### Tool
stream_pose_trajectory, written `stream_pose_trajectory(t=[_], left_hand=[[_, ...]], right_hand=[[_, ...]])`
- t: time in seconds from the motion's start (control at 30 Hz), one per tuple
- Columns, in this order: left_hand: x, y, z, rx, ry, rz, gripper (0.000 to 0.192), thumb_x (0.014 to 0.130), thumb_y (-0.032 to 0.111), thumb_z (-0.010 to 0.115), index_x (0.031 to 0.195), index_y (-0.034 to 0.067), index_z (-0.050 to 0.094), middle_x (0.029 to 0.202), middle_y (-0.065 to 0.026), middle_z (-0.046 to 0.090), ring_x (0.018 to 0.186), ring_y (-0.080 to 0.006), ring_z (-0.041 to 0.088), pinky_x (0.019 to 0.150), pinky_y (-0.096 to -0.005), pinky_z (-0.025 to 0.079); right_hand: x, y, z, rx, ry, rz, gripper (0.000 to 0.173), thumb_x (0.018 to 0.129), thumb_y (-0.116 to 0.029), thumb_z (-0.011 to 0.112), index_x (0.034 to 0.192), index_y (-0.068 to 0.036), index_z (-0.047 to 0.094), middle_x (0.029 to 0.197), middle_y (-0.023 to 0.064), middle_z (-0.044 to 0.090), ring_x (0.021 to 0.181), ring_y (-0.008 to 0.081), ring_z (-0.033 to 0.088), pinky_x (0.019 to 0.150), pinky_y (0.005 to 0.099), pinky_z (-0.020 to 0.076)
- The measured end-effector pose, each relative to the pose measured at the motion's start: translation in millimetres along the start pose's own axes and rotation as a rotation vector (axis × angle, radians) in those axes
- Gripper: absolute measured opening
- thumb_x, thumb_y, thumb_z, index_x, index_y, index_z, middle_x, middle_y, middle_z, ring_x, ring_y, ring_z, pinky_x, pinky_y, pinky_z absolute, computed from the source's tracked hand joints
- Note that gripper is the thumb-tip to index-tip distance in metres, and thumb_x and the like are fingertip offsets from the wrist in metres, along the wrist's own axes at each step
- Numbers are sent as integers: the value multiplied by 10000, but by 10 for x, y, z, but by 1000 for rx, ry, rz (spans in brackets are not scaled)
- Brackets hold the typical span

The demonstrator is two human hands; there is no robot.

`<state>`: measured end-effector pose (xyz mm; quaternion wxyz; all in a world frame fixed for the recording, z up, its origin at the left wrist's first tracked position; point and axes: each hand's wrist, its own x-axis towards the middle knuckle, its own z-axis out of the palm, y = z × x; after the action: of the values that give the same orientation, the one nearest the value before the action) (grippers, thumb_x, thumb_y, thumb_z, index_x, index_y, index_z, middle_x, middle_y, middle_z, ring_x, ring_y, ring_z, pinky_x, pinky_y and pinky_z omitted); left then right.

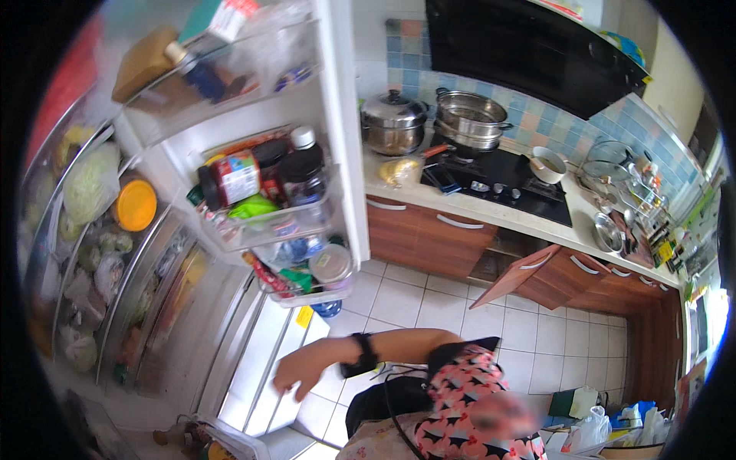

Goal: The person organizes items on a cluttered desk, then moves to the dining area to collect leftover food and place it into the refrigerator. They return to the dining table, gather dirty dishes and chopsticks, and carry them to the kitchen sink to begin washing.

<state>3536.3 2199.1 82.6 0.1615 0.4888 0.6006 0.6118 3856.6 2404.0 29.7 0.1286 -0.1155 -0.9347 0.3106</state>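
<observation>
My right hand (299, 370), with a black band on the wrist, reaches leftward across my body. Its fingers are loosely bent and apart, with nothing visible in them. Below it are white panels (270, 345) at the lower part of the refrigerator. My left hand is out of view. The refrigerator stands open at left, its shelves holding a bagged cabbage (92, 183), a tub with an orange lid (136, 205) and several wrapped vegetables. Door racks above my hand carry a red-labelled jar (233, 179), a dark bottle with a white cap (302, 150) and a lidded container (330, 264).
Beyond the door, a lidded steel pot (394, 123), a steamer (470, 118) and a small pan (547, 165) stand along the counter and hob (500, 190). A cabinet door (517, 276) hangs open over the tiled floor (440, 316). Plastic bags (595, 428) lie at lower right.
</observation>
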Motion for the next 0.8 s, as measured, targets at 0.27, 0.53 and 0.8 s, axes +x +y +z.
stream_pose_trajectory(t=[0.27,0.53,0.8], left_hand=[[-569,196,539,-28,-167,-63,177,963,115,539,1033,2,655,963,-134,664,955,-227,601,881,-346,465],[-1284,274,2236,-115,-345,-280,179,955,129,558,1046,-9,627,967,-129,648,887,-196,613,803,-309,504],[-1531,918,3219,99,-502,-580,235,987,141,516,1131,-24,603,1010,-120,666,996,-186,628,871,-321,507]], right_hand=[[-3974,772,143,-375,437,1184,293,817,-292,575,813,-32,710,863,194,689,785,371,662,706,461,530],[-5504,3165,-770,-324,1162,1571,643,765,-421,712,1123,91,560,1076,267,622,1063,402,590,933,414,480],[-5426,4503,-1344,-204,1182,1531,763,738,-412,769,1229,87,465,1193,231,576,1118,327,570,960,357,464]])
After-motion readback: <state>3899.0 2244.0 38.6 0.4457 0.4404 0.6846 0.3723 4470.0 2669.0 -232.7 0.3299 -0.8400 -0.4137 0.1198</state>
